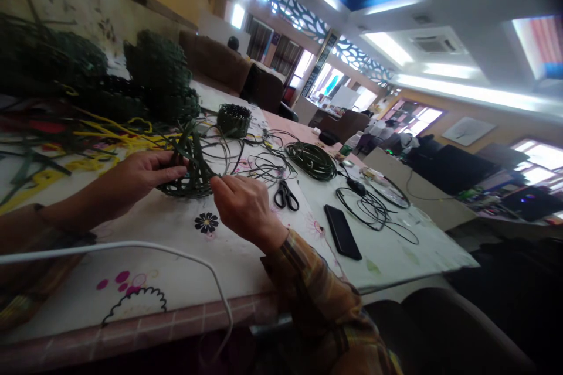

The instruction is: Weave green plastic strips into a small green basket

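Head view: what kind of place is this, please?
Probably a craft workshop in a large hall: a half-woven green basket held by both hands, scissors, a coil of green weaving strips, finished baskets behind.

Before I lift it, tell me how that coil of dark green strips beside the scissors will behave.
The coil will probably sag and loosen, since it looks like loosely wound thin strips with no tie visible. It seems light for its size, being mostly open loops. It lies flat on the table, so rolling is unlikely, though stray ends could snag the scissors.
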A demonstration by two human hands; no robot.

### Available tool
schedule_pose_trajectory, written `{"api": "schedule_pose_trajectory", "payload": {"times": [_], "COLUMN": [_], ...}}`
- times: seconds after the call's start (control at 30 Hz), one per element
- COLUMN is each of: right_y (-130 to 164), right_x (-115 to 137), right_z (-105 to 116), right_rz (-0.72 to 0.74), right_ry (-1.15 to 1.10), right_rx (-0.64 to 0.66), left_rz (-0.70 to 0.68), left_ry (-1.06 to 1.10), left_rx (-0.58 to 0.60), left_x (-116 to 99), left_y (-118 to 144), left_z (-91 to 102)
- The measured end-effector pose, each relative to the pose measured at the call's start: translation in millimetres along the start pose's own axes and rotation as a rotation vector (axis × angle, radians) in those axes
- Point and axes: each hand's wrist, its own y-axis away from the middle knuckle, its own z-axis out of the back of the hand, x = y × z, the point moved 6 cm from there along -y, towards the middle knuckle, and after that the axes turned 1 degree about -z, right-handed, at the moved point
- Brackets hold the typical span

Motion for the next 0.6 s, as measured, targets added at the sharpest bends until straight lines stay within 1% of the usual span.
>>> {"api": "schedule_pose_trajectory", "payload": {"times": [0.07,0.17,0.23,0.3,0.37,0.5,0.6], "right_y": [0.0,0.0,-0.4,-1.0,-1.3,-0.8,-1.4], "right_x": [-8.1,-25.4,-34.2,-38.8,-40.5,-40.0,-37.6], "right_z": [-3.4,-12.0,-17.6,-21.2,-23.6,-26.3,-24.9], "right_rz": [-0.072,-0.193,-0.247,-0.277,-0.310,-0.372,-0.342], "right_ry": [-0.091,-0.358,-0.540,-0.656,-0.701,-0.683,-0.638], "right_rx": [0.020,0.048,0.052,0.045,0.049,0.085,0.089], "left_rz": [-0.008,-0.005,-0.001,-0.015,-0.041,-0.069,-0.078], "left_ry": [-0.002,0.012,0.022,0.026,0.024,0.010,-0.003], "left_rx": [0.003,0.028,0.048,0.062,0.074,0.130,0.145], "left_x": [-0.7,2.1,5.9,9.2,11.4,14.8,15.1], "left_y": [0.6,0.2,-0.7,-2.1,-3.6,-5.4,-5.4], "left_z": [0.0,-0.7,-1.0,-0.6,0.1,-0.4,-0.6]}}
